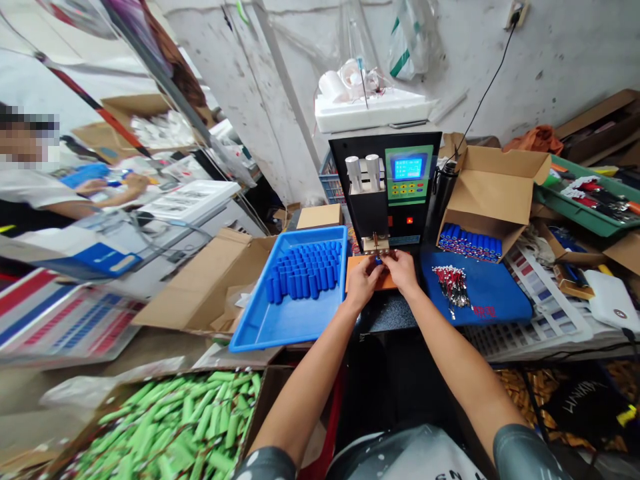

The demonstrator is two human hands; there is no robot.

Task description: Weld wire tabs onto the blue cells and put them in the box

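Fingers hide most of the blue cell (379,261), low at the front of the black machine (364,217) at twelve o'clock. From seven o'clock, the left hand (363,277) pinches it; from five, the right hand (401,270) slants in, its grip impossible to tell.
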